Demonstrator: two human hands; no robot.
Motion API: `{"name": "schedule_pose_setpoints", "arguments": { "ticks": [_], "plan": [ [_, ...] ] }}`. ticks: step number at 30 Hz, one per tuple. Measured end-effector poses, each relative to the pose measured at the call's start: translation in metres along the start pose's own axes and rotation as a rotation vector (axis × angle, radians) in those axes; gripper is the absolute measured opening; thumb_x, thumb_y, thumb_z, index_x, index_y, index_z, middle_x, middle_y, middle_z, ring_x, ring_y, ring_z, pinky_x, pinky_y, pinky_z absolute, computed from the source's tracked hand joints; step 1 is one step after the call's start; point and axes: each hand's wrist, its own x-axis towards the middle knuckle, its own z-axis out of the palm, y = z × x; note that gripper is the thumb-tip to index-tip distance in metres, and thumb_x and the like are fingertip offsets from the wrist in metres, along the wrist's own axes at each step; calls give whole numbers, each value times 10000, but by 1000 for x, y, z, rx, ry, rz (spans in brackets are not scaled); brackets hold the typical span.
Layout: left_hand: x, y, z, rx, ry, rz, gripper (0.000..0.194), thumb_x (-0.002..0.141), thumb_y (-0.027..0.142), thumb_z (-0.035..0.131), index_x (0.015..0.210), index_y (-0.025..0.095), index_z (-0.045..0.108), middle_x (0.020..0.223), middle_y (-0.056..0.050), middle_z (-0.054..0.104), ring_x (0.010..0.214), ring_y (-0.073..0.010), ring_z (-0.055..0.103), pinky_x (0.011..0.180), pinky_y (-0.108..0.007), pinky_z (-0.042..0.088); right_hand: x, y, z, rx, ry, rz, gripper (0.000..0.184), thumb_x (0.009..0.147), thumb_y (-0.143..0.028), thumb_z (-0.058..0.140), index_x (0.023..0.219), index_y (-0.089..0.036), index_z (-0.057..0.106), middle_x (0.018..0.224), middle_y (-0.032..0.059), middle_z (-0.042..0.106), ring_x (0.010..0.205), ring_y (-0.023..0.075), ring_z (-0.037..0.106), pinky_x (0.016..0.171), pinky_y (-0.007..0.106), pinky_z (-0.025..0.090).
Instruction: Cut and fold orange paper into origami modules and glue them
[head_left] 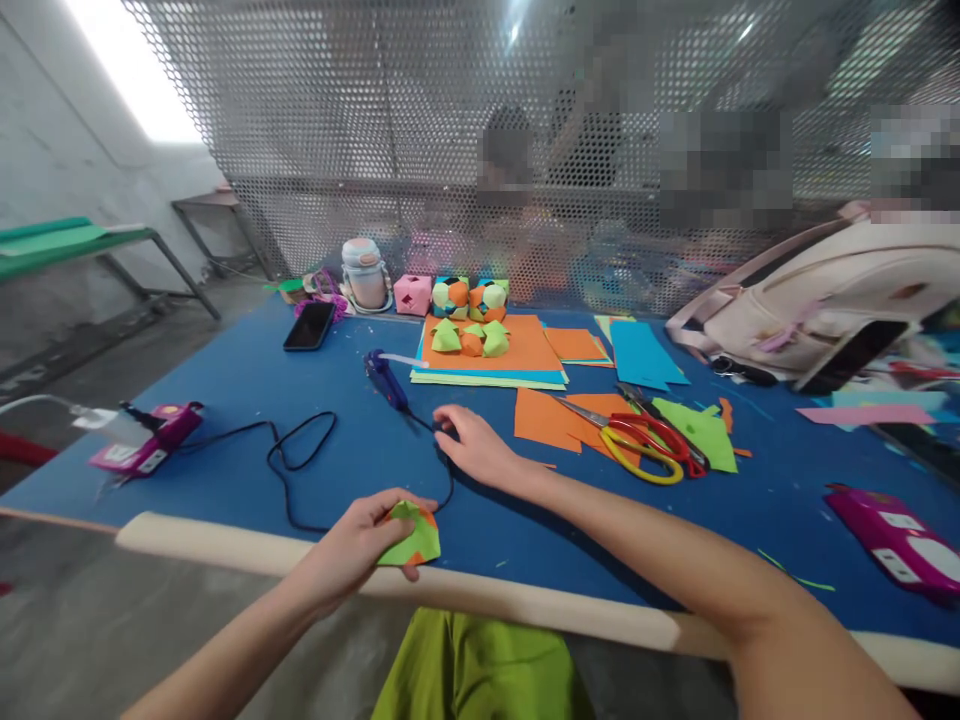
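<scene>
My left hand [358,545] grips a folded green and orange paper piece [412,535] near the table's front edge. My right hand [474,445] lies on the blue table top [240,385], fingers bent, its fingertips on the black cable just behind a blue glue gun [386,380]. Whether those fingers hold the cable I cannot make out. The cable [300,460] loops across the table to the left.
Orange, green and blue paper sheets [525,350] carry folded paper balls [469,298]. Red and yellow scissors [637,440] lie on orange paper. A phone [309,325], a bottle [365,272], pink glue guns [150,440] and a pale backpack [817,300] stand around. People sit behind a perforated screen.
</scene>
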Motion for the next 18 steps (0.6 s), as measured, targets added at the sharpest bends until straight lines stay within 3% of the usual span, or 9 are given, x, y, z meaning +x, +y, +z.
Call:
{"name": "schedule_pose_setpoints", "arguments": {
  "ticks": [3, 6, 7, 9, 13, 18],
  "plan": [
    [-3, 4, -11, 129, 45, 7, 205, 751, 327, 622, 771, 134, 689, 852, -68, 664, 552, -127, 567, 602, -274, 498, -49, 15, -26, -45, -7, -64, 177, 856, -160, 493, 1016, -169, 569, 980, 81, 650, 938, 195, 588, 854, 368, 465],
    [-7, 6, -28, 222, 168, 13, 255, 723, 367, 653, 872, 169, 712, 712, -40, 661, 610, -159, 576, 581, -238, 464, -84, 31, -52, -107, 30, -89, 199, 879, -166, 460, 1044, -145, 569, 1043, 129, 645, 992, 231, 576, 886, 435, 457],
    [-8, 6, -35, 257, 185, 20, 255, 721, 383, 657, 865, 180, 714, 748, -43, 677, 680, -175, 592, 625, -234, 466, -91, 38, -60, -147, 51, -105, 205, 884, -164, 451, 1050, -144, 569, 1036, 133, 649, 985, 237, 579, 878, 447, 464],
    [-8, 5, -46, 317, 219, 39, 260, 707, 431, 662, 804, 197, 718, 826, -43, 702, 770, -200, 604, 684, -240, 466, -102, 54, -79, -291, 112, -161, 221, 891, -154, 434, 1064, -135, 570, 1025, 136, 656, 970, 241, 588, 863, 450, 480],
    [-8, 5, -62, 400, 322, -3, 356, 690, 529, 639, 866, 228, 709, 912, -14, 710, 898, -239, 600, 801, -292, 457, -114, 93, -114, -581, 196, -199, 241, 891, -151, 428, 1056, -112, 599, 1101, 168, 640, 1039, 270, 581, 899, 466, 481],
    [-10, 17, -54, 386, 418, -57, 479, 664, 582, 631, 965, 213, 681, 1073, -54, 680, 1005, -268, 588, 914, -354, 426, -126, 127, -134, -721, 132, -198, 257, 912, -193, 425, 1034, -113, 637, 1152, 170, 630, 1073, 280, 582, 908, 452, 496]
  ]
}}
